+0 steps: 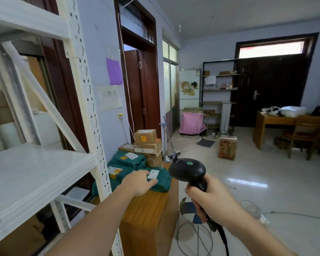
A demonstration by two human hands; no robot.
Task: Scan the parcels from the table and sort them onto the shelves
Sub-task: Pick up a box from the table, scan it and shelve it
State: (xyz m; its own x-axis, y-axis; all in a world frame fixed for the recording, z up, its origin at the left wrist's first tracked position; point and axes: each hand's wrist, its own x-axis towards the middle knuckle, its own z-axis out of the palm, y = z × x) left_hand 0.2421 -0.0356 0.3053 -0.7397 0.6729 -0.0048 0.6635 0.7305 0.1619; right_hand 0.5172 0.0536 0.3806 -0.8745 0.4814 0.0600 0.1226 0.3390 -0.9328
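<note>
Right hand [209,198] — fingers wrapped round the handle of a black barcode scanner [187,171]. Left hand [139,182] — fingers flat on a green parcel [160,180] at the wooden table [150,215] edge; further green parcels and cardboard boxes [147,141] behind; white shelves [31,174] left.

Place: small parcel sorting room set up in a plain office.
Storage: white slotted steel shelving rack [44,163]; black open-frame shelf unit [219,89].
Stock: brown cardboard boxes [146,143] and green plastic mailer bags [129,159] piled on wooden table [150,209].
Furniture: wooden desk [277,121], wooden chair [305,137].
Floor: pale glossy tiles [266,172].
</note>
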